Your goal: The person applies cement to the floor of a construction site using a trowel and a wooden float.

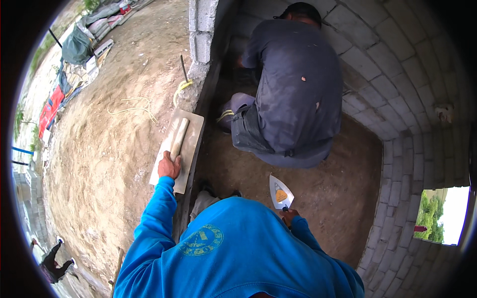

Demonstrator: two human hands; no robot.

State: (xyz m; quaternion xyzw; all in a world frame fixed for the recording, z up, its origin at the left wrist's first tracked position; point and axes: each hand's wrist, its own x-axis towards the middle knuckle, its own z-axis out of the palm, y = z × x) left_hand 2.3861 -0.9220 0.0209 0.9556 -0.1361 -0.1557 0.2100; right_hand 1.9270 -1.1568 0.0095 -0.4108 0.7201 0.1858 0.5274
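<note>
My left hand (169,166) is closed around the lower end of the light wooden handle of a flat rectangular plastering float (195,130). The float lies over the ledge between the sandy ground and the darker floor; whether it touches the ledge I cannot tell. Lower right, my right hand (288,215) grips a pointed masonry trowel (275,187) by its dark handle. The trowel's blade is bare metal with an orange label, and it points away from me above the brown floor (343,198).
A crouching co-worker (298,89) in dark clothes is just ahead, back turned. Grey block walls (392,114) curve round the right side. A block pillar (201,30), an upright rod (184,68) and yellow cord (131,109) are at the upper left. Tarps (77,47) lie beyond.
</note>
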